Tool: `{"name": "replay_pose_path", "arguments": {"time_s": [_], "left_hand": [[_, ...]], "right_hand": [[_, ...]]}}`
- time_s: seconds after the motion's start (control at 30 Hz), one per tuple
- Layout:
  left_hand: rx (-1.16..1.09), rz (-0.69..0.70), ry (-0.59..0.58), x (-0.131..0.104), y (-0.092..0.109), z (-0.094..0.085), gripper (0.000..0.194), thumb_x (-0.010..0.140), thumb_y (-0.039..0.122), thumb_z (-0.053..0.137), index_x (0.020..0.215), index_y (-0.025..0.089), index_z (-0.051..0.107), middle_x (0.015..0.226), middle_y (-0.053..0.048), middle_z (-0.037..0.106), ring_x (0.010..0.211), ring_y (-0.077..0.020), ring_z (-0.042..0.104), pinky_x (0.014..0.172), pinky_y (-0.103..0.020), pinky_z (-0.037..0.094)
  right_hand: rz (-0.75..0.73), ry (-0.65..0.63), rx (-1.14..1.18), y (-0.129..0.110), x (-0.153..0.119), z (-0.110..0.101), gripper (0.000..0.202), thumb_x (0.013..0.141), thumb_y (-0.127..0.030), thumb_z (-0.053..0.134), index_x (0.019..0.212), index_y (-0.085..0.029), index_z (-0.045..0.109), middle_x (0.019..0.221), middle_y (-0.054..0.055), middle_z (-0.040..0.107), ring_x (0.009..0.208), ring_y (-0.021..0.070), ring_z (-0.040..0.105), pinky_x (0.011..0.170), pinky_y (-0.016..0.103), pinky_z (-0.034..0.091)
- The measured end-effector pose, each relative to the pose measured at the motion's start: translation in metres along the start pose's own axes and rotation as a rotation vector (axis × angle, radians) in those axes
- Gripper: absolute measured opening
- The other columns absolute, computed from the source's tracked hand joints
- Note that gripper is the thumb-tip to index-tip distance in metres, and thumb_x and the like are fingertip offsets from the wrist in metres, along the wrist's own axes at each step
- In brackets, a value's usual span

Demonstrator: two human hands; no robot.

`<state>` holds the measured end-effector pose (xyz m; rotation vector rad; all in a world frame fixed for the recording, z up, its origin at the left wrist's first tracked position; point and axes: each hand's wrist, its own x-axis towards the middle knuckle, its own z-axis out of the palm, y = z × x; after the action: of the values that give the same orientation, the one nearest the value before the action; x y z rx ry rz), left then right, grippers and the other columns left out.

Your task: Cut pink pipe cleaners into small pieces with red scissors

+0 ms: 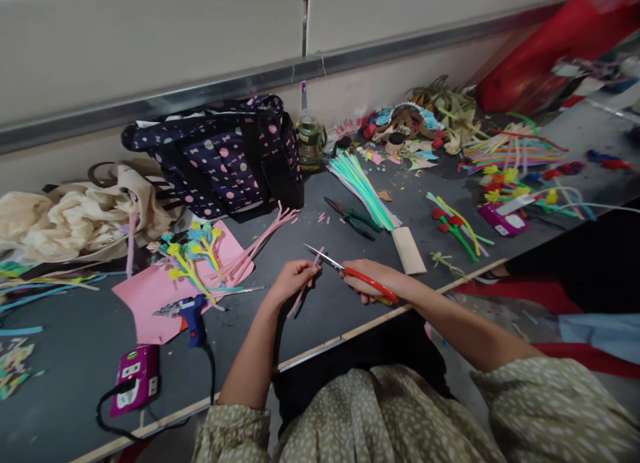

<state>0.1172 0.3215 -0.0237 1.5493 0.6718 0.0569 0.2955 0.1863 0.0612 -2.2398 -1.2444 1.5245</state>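
Observation:
Between the thumb and fingers of my left hand [295, 281] is a pink pipe cleaner [298, 300], its upper end sticking out past the fingertips. My right hand [367, 281] is closed around red-handled scissors [370, 281]. The scissor blades point left and lie close to the pipe cleaner's upper end; I cannot tell whether they touch it. Beyond my hands, a few short pink cut pieces [324, 218] lie on the dark table [310, 336]. Pliers with green handles [353, 218] rest just past the scissors. Further left is a bunch of long pink pipe cleaners [255, 246].
A blue glue gun [194, 316] lies by pink paper [143, 303] with yellow and blue pipe-cleaner flowers [193, 250]. Its cord trails near a purple power strip [135, 381]. Behind stand a patterned bag [225, 156] and a glass jar [311, 143]. Green pipe cleaners [363, 190] lie right.

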Motion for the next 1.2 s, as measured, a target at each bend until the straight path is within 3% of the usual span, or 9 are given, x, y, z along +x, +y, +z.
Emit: {"name": "replay_pose_path", "arguments": {"time_s": [0.13,0.57,0.8,1.2], "left_hand": [[0.007,0.011,0.0,0.001,-0.001,0.0,0.053,0.08,0.058,0.056,0.103,0.011,0.066,0.054,0.003,0.052,0.043,-0.0069,0.037,0.046,-0.02,0.023],[-0.037,-0.03,-0.01,-0.002,0.004,-0.003,0.048,0.08,0.054,0.059,0.102,0.011,0.065,0.054,0.004,0.051,0.043,-0.0059,0.035,0.045,-0.019,0.021],[-0.109,-0.05,-0.021,-0.001,0.002,-0.007,0.044,0.077,0.052,0.063,0.095,0.013,0.066,0.058,0.001,0.054,0.048,-0.008,0.043,0.047,-0.019,0.025],[-0.151,-0.045,-0.031,0.001,-0.002,-0.01,0.038,0.079,0.048,0.063,0.094,0.014,0.066,0.06,0.001,0.055,0.051,-0.0079,0.045,0.05,-0.02,0.029]], "right_hand": [[-0.066,-0.011,-0.045,0.0,0.001,0.0,0.016,0.089,-0.031,0.047,0.097,-0.019,0.054,0.058,0.001,0.06,0.039,0.0114,0.057,0.039,0.016,0.04],[-0.081,-0.03,0.013,0.01,0.012,-0.01,0.024,0.092,-0.037,0.04,0.081,-0.018,0.05,0.052,0.0,0.056,0.038,0.0114,0.055,0.037,0.018,0.042],[-0.105,-0.019,0.097,0.025,0.024,-0.01,0.028,0.092,-0.041,0.04,0.082,-0.017,0.05,0.056,0.0,0.057,0.037,0.0094,0.054,0.036,0.017,0.04],[-0.034,-0.055,0.033,0.004,0.014,-0.019,0.023,0.092,-0.038,0.041,0.084,-0.018,0.05,0.066,0.002,0.061,0.041,0.0097,0.056,0.039,0.016,0.039]]}}
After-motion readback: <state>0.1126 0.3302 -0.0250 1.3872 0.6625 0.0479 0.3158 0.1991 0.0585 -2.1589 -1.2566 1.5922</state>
